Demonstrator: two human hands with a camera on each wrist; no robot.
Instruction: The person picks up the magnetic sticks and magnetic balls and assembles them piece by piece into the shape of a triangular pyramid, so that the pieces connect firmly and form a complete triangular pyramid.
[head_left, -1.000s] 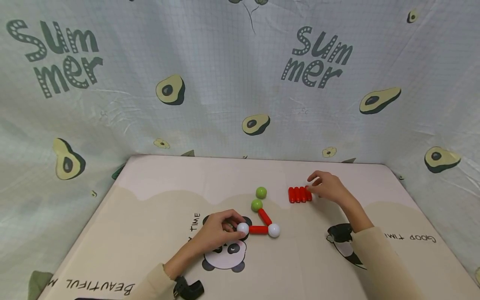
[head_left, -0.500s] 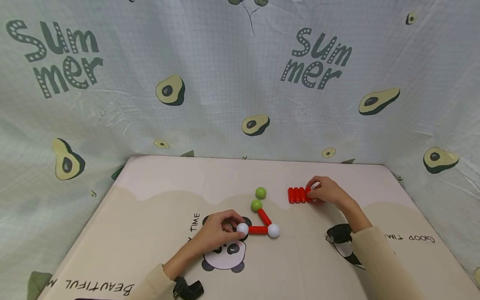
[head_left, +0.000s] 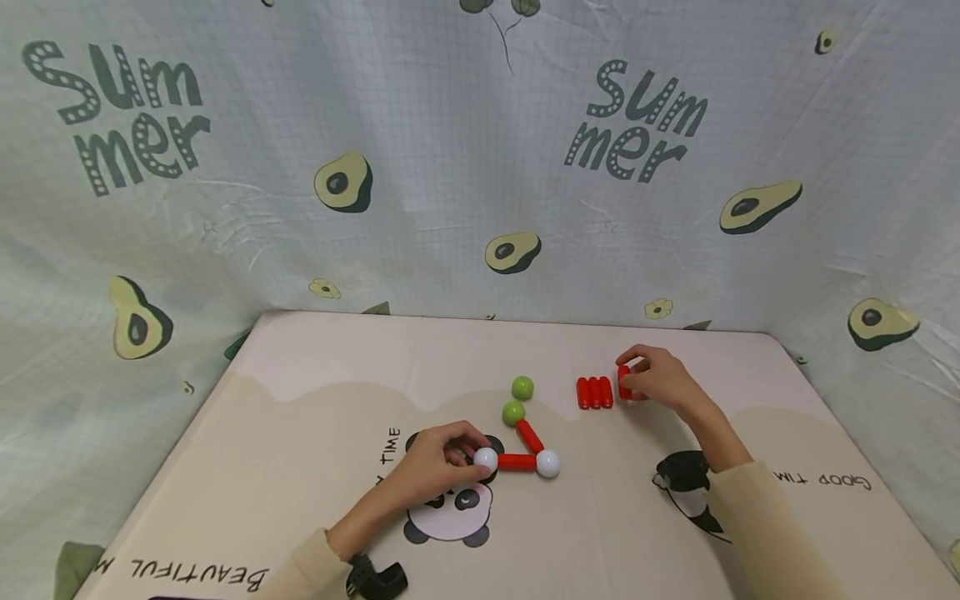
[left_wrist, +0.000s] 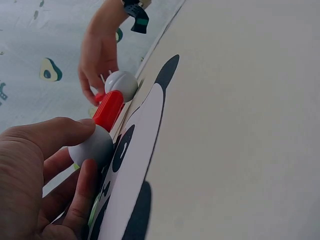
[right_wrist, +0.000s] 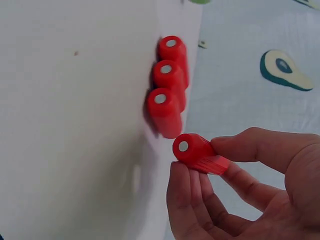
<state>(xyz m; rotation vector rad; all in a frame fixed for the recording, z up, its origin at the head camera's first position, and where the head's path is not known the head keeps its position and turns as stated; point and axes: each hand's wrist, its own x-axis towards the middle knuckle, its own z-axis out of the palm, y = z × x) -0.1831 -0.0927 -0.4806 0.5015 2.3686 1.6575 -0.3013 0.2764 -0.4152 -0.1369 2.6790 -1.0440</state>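
My left hand (head_left: 442, 457) pinches a white ball (left_wrist: 94, 148) between thumb and fingers. That ball joins a red magnetic rod (head_left: 517, 462), which runs right to a second white ball (head_left: 548, 463). From there another red rod (head_left: 529, 436) slants up to a green ball (head_left: 513, 412). At the back right, my right hand (head_left: 660, 379) pinches a single red magnetic rod (right_wrist: 197, 152), its silver magnet end showing in the right wrist view. Beside it, three red rods (head_left: 595, 392) lie side by side on the table.
A second green ball (head_left: 522, 387) sits just behind the first one. The table (head_left: 300, 467) wears a printed cover with a panda (head_left: 448, 510). A curtain with avocado prints (head_left: 420, 167) hangs behind it. A black strap (head_left: 377, 579) shows by the left wrist.
My right hand has taken hold of the rightmost red rod and drawn it away from the row, leaving three there. The left hand has stayed put on the white ball.
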